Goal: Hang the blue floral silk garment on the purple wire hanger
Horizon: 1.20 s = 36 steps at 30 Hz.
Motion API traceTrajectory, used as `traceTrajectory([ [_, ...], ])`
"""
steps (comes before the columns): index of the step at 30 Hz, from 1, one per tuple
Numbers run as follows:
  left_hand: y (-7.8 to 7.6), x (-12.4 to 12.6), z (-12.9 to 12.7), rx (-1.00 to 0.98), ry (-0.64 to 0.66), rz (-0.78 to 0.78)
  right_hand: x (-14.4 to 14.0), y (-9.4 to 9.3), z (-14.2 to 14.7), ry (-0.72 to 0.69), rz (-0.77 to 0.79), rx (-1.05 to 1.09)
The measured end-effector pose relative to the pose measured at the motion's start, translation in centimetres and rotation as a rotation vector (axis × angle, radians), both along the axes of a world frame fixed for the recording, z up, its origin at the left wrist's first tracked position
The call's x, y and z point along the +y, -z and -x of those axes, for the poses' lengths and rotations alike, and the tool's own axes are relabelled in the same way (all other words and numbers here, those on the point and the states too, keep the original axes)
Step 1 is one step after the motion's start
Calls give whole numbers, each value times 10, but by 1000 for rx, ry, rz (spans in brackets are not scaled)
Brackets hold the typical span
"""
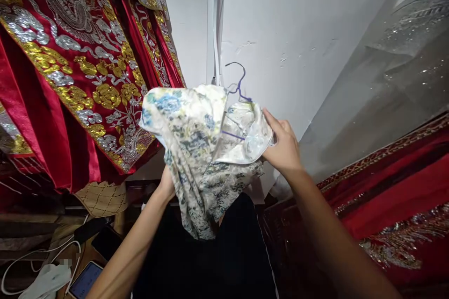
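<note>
Draping between left hand [168, 182] and right hand [284, 145], the floral garment [196, 135] seemed light, soft, best held along the purple hanger [239, 87]; the right pinched its edge, the left's grip was unclear.

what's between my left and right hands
In the head view, the floral garment, with a purple hanger in its neck opening, lies between your left hand and right hand.

The garment [192, 142] looks like creased, faintly lustrous cloth, the red costume [84, 72] glossy, with glittering embroidery [107, 96].
</note>
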<state>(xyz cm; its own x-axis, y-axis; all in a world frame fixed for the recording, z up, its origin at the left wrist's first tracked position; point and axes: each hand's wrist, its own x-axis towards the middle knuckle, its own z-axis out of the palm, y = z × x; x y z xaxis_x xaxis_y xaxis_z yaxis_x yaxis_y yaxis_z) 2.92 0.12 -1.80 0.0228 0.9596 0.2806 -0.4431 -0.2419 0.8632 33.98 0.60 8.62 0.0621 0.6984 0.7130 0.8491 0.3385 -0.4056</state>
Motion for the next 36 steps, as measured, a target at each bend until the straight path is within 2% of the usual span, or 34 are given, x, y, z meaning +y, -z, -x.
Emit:
traceTrajectory([
  [4,35,-9,-3,20,-75,173,13,-17,4,-18,-33,-73],
  [6,50,-19,-4,150,-115,192,13,-22,12,-68,-51,-143],
  [9,62,-39,-12,343,-90,177,-2,-22,20,-206,-62,-214],
  [13,70,-55,-39,278,-79,243,-39,-4,36,-581,-42,-114],
  [16,72,-61,-60,201,-66,260,-69,31,57,-825,30,200],
  [18,72,-68,-67,212,-61,256,-84,64,72,-796,79,503],
  [19,72,-72,-69,233,-54,263,-89,81,79,-725,107,636],
  [20,72,-76,-69,257,-45,273,-92,98,85,-633,203,722],
  [22,74,-84,-67,307,-18,289,-93,127,93,-518,464,760],
  [24,75,-91,-62,356,-9,281,-90,145,96,-508,664,695],
  [27,73,-96,-54,451,-14,240,-85,151,95,-495,702,568],
  [31,63,-98,-45,594,50,190,-85,145,94,-416,693,488],
  [34,61,-98,-41,587,86,198,-87,142,95,-401,682,507],
  [36,67,-96,-40,556,87,223,-86,142,96,-426,667,539],
])
